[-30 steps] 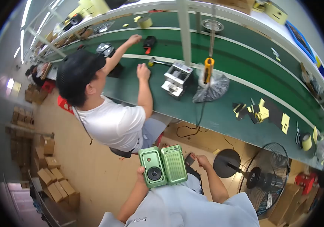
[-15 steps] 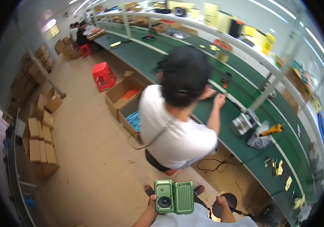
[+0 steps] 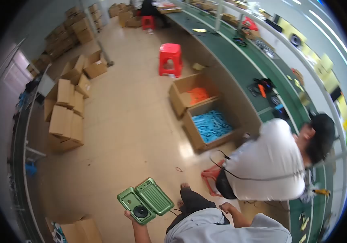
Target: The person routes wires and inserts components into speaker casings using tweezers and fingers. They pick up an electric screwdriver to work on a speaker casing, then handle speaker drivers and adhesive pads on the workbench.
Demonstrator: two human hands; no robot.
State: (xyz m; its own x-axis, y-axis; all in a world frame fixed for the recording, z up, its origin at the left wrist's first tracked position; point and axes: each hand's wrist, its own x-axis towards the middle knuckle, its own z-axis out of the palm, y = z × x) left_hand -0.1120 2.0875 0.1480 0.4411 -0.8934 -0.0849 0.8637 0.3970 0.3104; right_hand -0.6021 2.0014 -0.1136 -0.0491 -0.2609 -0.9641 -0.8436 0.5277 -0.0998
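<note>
My left hand (image 3: 129, 214) grips the lower left edge of a green speaker housing (image 3: 154, 198), holding it up over the floor. Its two halves lie side by side: one carries a round black speaker cone, the other is ribbed. My right hand (image 3: 227, 208) hangs to the right of my grey shirt, fingers curled; whatever may be inside them is hidden. Just beyond it, a seated co-worker in a white top (image 3: 264, 166) leans toward the bench, hands out of sight.
A green workbench (image 3: 238, 67) runs along the right side. Beside it stand cartons of orange parts (image 3: 198, 95) and blue strips (image 3: 212, 125). A red stool (image 3: 170, 60) is farther up the aisle. Stacked cardboard boxes (image 3: 66, 121) line the left; another carton (image 3: 82, 231) sits at lower left.
My view has swung left, so the co-worker now appears farther right and more floor shows. The green speaker housing has shifted left in view and tilted, still in my left hand.
</note>
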